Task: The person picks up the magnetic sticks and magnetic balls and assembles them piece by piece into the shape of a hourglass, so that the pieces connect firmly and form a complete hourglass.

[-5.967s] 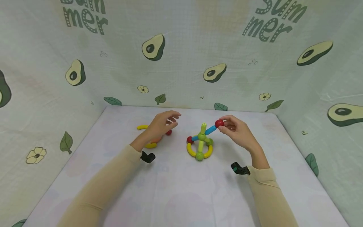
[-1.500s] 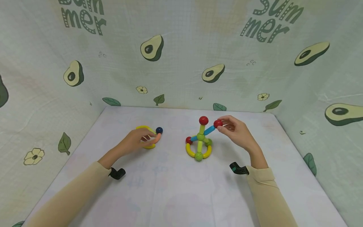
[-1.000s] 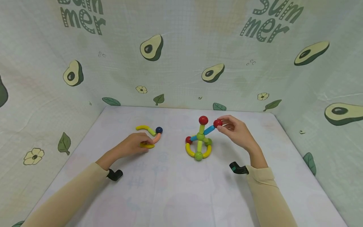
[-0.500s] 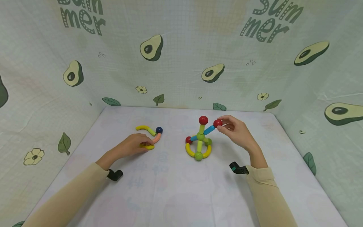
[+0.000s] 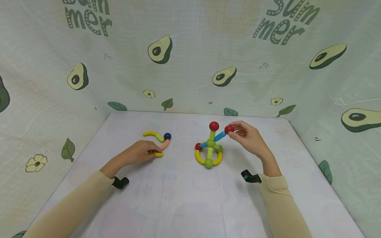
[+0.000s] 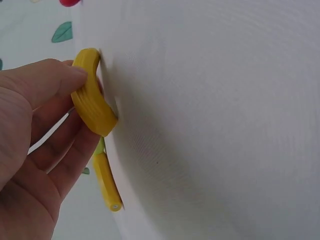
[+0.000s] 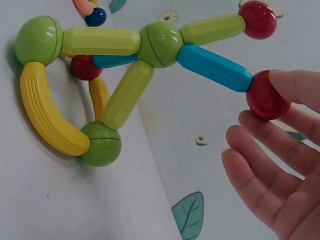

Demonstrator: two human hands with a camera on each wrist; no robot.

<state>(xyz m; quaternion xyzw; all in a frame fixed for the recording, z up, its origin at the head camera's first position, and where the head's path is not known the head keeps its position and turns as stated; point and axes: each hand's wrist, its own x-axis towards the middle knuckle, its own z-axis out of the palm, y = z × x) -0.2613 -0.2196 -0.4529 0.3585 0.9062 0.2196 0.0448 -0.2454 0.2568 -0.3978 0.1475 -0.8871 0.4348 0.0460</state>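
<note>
A toy structure of balls and rods stands on the table, its base ringed by curved yellow rods (image 7: 47, 117). From its central green ball (image 5: 211, 143) rises a light green rod (image 7: 212, 29) topped by a red ball (image 5: 214, 126). A blue rod (image 7: 215, 67) slants out to a second red ball (image 7: 267, 95), which my right hand (image 5: 248, 137) pinches between thumb and fingers. At the left, my left hand (image 5: 140, 152) pinches a curved yellow rod (image 6: 91, 95) at the table surface. My fingers hide part of that rod in the head view.
Beyond the left hand lie loose pieces: a dark blue ball (image 5: 167, 136), a pink curved rod (image 5: 165, 144), a short light green rod (image 5: 159, 138) and another curved yellow rod (image 5: 149, 133). Avocado-printed cloth (image 5: 190, 82) walls the table (image 5: 190, 201) at back and sides.
A red ball, earlier near the left hand, now tops the upright green rod. The left hand has moved left and taken hold of a curved yellow rod. The right hand stays on its ball.
</note>
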